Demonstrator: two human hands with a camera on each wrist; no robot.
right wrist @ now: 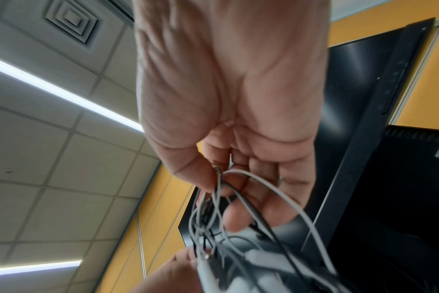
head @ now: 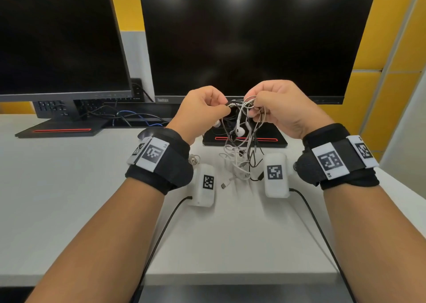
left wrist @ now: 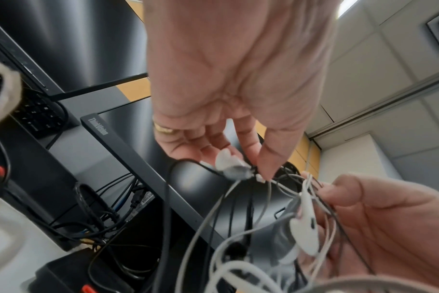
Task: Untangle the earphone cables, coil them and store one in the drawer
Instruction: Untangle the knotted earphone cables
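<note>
A tangle of white and black earphone cables (head: 242, 127) hangs between my two raised hands in front of the right monitor. My left hand (head: 207, 105) pinches a strand near a white earbud (left wrist: 229, 164) with thumb and fingertips. My right hand (head: 269, 104) grips a bundle of loops (right wrist: 228, 198) with curled fingers. A white earbud (head: 240, 131) dangles below, and the loose ends with a plug (head: 224, 185) trail onto the white desk (head: 69, 187). No drawer is in view.
Two dark monitors (head: 249, 37) stand at the back on black bases (head: 60, 131), with a keyboard (head: 55, 107) and computer cables (head: 129, 116) behind. Two white tagged boxes (head: 205, 185) hang under my wrists. A small coiled cable (head: 194, 159) lies by my left wrist.
</note>
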